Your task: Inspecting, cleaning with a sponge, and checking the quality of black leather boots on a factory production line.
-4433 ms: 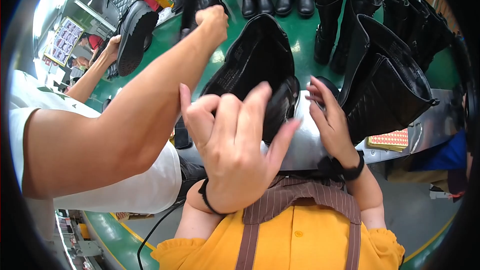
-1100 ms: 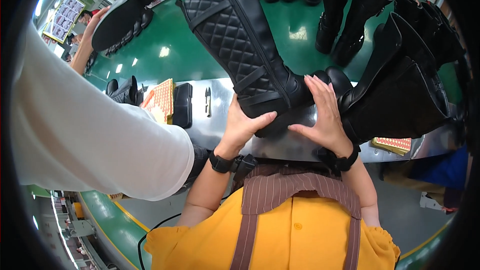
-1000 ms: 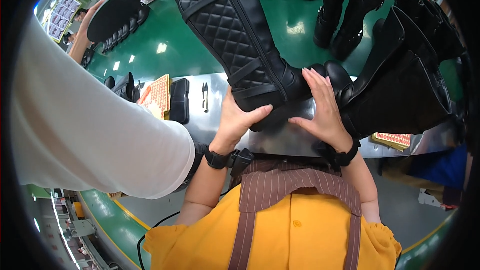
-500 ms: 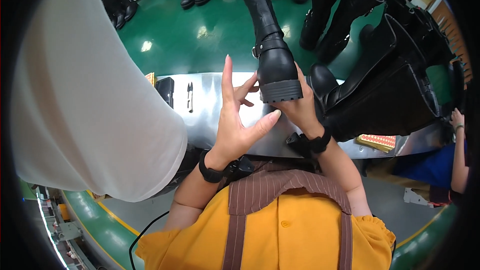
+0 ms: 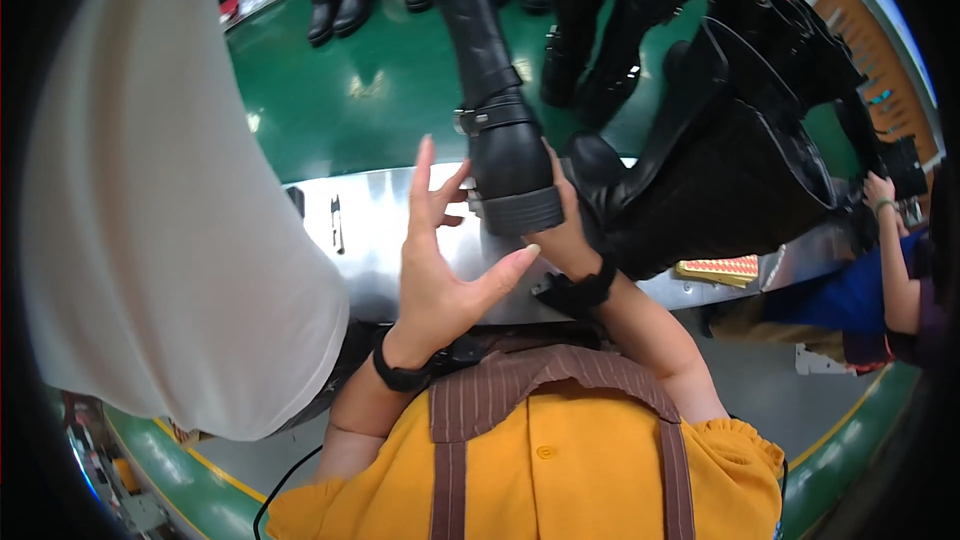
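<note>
A tall black boot (image 5: pixel 510 150) with a quilted shaft and a buckled ankle strap is held up in front of me, its thick ridged heel (image 5: pixel 523 211) pointing toward me. My right hand (image 5: pixel 566 235) grips it from the right and below; some of those fingers are hidden behind it. To the left of the heel, my left hand (image 5: pixel 432 265) has its fingers and thumb spread wide. Its far fingertips come close to the boot's left side, and I cannot tell whether they touch. Another large black boot (image 5: pixel 720 175) lies on its side just right of my right hand.
More black boots (image 5: pixel 610 50) stand on the green surface (image 5: pixel 370 100) beyond. Thread snips (image 5: pixel 337 224) lie on the metal ledge (image 5: pixel 370 210); a red-patterned stack (image 5: pixel 718 270) sits right. White cloth (image 5: pixel 180 210) fills the left side. Another person's hand (image 5: pixel 880 190) is at far right.
The whole scene has shifted left in the picture as my view turned. The boot stays in my right hand, slightly tilted differently, and my left hand remains spread beside it.
</note>
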### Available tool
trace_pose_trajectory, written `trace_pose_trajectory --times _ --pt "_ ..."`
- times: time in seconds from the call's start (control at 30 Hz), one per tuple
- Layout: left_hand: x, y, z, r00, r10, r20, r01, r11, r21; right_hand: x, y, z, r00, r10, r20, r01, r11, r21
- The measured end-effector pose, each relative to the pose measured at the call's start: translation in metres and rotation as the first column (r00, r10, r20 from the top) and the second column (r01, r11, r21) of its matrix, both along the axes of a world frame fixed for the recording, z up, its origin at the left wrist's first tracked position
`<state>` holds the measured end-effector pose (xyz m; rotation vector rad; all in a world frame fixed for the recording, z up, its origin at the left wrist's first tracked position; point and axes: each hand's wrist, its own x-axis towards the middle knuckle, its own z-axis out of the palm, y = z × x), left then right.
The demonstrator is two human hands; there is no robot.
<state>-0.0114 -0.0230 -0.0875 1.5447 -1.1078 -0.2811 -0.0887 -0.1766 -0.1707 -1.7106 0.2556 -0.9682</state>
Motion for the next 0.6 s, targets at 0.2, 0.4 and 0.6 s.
trace_pose_trajectory --times 0.2,0.4,0.6 --pt "-0.001 -0.014 0.001 0.984 0.127 0.123 -0.122 0.991 -0.054 0.018 -0.007 0.01 0.965 0.197 0.175 -0.254 0.876 0.411" --pt "-0.002 -0.017 -0.009 0.977 0.062 0.204 -0.034 0.99 -0.136 0.018 -0.001 -0.017 0.957 0.245 0.154 -0.274 0.937 0.214" --pt "0.0 -0.013 -0.019 0.966 0.028 0.256 0.004 0.992 -0.123 0.011 0.001 -0.016 0.991 -0.049 -0.125 -0.001 0.928 -0.374"
